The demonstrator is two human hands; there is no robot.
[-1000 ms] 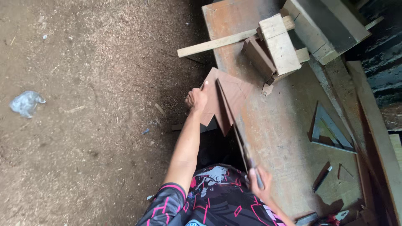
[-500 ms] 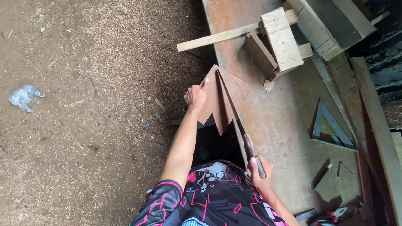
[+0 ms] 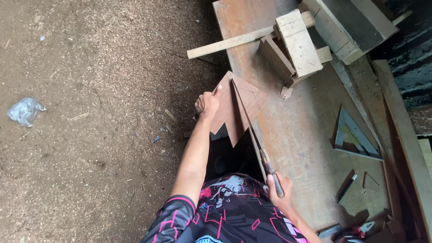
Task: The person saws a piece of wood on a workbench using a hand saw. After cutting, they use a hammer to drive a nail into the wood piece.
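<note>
Gripping handsaw (image 3: pixel 252 135), steadying plywood piece (image 3: pixel 231 108)

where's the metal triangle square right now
In the head view, the metal triangle square lies flat on the workbench at the right, apart from the right hand holding the saw, below the wooden block.
</note>
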